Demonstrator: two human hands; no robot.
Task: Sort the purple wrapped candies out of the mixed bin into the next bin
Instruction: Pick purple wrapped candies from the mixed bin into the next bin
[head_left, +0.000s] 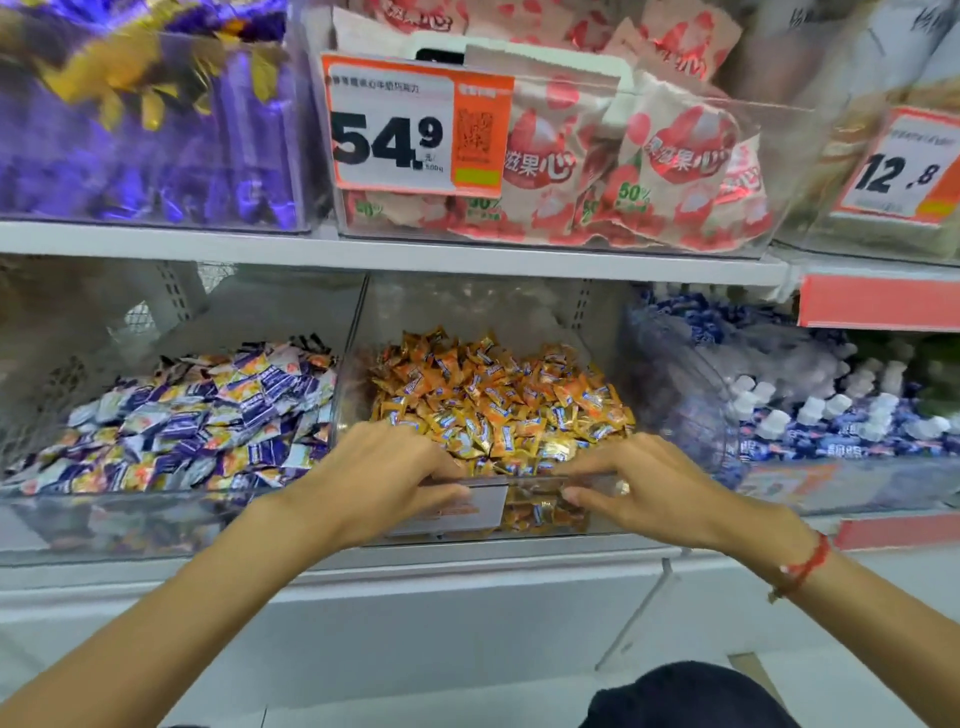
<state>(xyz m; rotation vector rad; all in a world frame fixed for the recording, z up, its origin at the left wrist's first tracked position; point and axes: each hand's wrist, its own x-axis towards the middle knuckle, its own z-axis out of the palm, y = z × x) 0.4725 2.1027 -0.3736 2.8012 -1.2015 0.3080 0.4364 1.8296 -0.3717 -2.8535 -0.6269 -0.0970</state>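
Note:
A clear bin (597, 488) in the middle of the lower shelf holds a heap of orange wrapped candies (498, 400). The clear bin (47, 514) to its left holds purple and white wrapped candies (208, 426) mixed with some orange-marked ones. My left hand (384, 478) grips the middle bin's front rim, thumb on the outside and fingers over the edge. On the same rim further right, my right hand (644, 488) grips it the same way. Neither hand holds a candy that I can see.
A third clear bin (810, 488) at the right holds blue and white wrapped sweets. On the upper shelf (363, 249) stand bins of purple-foil packs (145, 145) and pink packets (649, 171), with price tags (415, 124). A red string bracelet (802, 566) is on my right wrist.

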